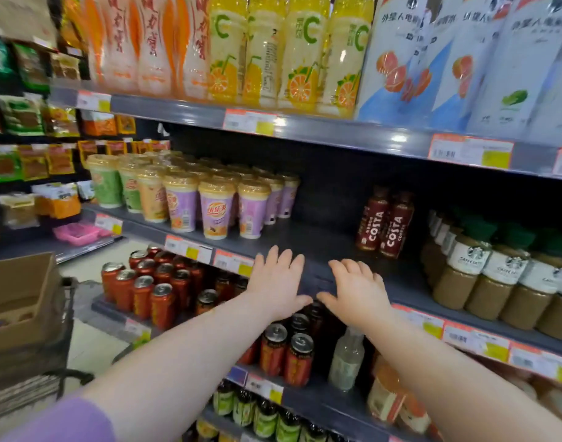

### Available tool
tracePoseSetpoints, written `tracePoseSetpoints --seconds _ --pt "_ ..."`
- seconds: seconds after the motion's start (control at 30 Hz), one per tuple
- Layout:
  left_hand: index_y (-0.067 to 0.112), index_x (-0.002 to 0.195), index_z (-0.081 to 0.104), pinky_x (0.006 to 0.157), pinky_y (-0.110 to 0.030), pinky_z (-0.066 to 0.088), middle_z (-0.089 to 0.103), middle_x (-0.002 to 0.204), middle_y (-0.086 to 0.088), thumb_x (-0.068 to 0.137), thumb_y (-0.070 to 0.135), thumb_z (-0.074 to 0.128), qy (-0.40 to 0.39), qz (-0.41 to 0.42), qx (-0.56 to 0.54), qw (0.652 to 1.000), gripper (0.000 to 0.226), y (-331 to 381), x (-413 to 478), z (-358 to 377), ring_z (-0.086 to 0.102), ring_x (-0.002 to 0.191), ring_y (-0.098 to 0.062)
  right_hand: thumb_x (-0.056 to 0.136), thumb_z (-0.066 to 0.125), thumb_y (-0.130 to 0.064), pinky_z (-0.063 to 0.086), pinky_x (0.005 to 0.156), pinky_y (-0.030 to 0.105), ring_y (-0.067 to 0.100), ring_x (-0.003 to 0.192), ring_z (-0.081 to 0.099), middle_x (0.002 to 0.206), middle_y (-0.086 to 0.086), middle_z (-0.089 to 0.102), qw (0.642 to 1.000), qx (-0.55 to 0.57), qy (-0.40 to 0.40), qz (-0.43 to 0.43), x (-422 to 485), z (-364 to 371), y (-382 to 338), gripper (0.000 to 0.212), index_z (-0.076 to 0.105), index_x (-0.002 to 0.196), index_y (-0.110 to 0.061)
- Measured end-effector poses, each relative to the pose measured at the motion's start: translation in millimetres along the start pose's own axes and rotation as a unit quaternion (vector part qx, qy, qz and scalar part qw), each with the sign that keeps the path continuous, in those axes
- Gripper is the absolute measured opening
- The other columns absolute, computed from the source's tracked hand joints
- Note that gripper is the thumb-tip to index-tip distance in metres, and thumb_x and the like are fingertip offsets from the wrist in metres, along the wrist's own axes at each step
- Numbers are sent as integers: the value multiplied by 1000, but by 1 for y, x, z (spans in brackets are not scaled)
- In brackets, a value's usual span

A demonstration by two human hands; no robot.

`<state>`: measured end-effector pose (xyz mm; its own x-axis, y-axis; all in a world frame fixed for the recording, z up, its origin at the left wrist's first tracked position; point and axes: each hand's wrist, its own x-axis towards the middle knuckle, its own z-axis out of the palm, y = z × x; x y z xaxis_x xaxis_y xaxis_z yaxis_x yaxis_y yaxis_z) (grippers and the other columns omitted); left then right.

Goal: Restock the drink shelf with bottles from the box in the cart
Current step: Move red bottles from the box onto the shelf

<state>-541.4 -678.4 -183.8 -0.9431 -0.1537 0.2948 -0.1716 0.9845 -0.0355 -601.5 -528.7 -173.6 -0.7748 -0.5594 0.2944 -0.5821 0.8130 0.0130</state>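
Both hands are held out over the middle drink shelf (330, 240), above its bare dark stretch. The left hand (275, 282) and the right hand (358, 293) are spread flat, palms down and fingers straight, and nothing is held in them. The thumbs are turned toward each other, close but apart. The hands are placed at the front edge of the shelf; whether they press on it cannot be told. A purple sleeve (66, 422) is seen on the left arm.

Further back on the same shelf, to the right of the hands, two dark red bottles (385, 224) are standing side by side. The word "COSTA" is printed on them in white letters running upward. Near them on the right, coffee bottles (484, 282) with the Starbucks emblem on a white label are lined up. To the left of the hands, milk tea cups (216, 212) are grouped; on the purple ones the red characters "优乐美" can be read.

On the shelf above, yellow bottles (302, 52) are marked with a large green "C" and drawn oranges. Just beside them are white and blue packs (464, 59) with Chinese writing. Price tags (247, 122) are fixed on the rails, their print too small to read. Red cans (145, 291) are kept on the shelf below.

At the left edge, the cardboard box (18, 298) is standing in the cart (67, 330), its flaps open; what is inside cannot be made out.
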Motion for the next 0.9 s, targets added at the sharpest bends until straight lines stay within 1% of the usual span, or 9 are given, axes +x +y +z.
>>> tracePoseSetpoints --seconds 0.1,0.27,0.37,0.47,0.57,0.7,0.8,0.9 --pt "16 148 13 110 -54 16 19 154 -10 81 64 49 -44 -49 18 998 90 -14 -56 5 12 141 -35 87 49 -57 27 108 46 28 138 25 146 1 33 998 20 -34 -38 -33 10 -31 68 26 142 -24" --pt "20 149 9 111 -54 13 13 156 -7 82 66 46 -108 -124 42 985 89 -48 -127 8 6 143 -36 87 47 -58 26 109 46 26 139 24 148 0 31 993 50 -54 -92 -74 18 -79 71 24 145 -25" --pt "20 149 9 112 -54 13 14 156 -8 82 68 44 -112 -149 37 982 90 -63 -160 4 7 143 -36 86 48 -57 25 110 47 27 139 23 148 -1 31 990 52 -72 -111 -91 18 -104 71 24 145 -26" --pt "19 149 11 112 -53 14 18 154 -9 82 68 43 -107 -161 41 980 89 -81 -191 0 9 142 -36 86 48 -56 27 108 46 26 136 26 145 -1 35 987 44 -76 -134 -104 18 -131 66 29 141 -25" --pt "17 148 12 112 -53 14 20 153 -9 83 66 45 -107 -180 33 977 88 -109 -224 -4 11 142 -36 87 47 -55 29 106 45 26 133 29 143 -1 36 984 35 -81 -157 -111 18 -169 64 30 140 -25" --pt "17 148 12 112 -53 15 21 153 -7 82 64 49 -106 -208 24 972 89 -172 -274 -9 13 141 -32 87 48 -56 26 108 46 26 135 27 144 -1 35 978 42 -89 -183 -116 20 -246 65 28 141 -25" --pt "17 148 12 112 -51 15 21 154 -7 82 66 47 -118 -239 27 963 89 -235 -323 -11 12 143 -32 87 49 -56 27 108 46 27 135 27 146 0 34 973 52 -106 -201 -120 26 -323 68 27 143 -25" --pt "18 148 12 112 -52 15 21 153 -7 82 65 47 -125 -278 34 952 88 -303 -377 -16 12 143 -33 86 50 -55 22 111 48 26 139 22 151 1 29 963 64 -127 -229 -125 33 -410 71 24 144 -24"
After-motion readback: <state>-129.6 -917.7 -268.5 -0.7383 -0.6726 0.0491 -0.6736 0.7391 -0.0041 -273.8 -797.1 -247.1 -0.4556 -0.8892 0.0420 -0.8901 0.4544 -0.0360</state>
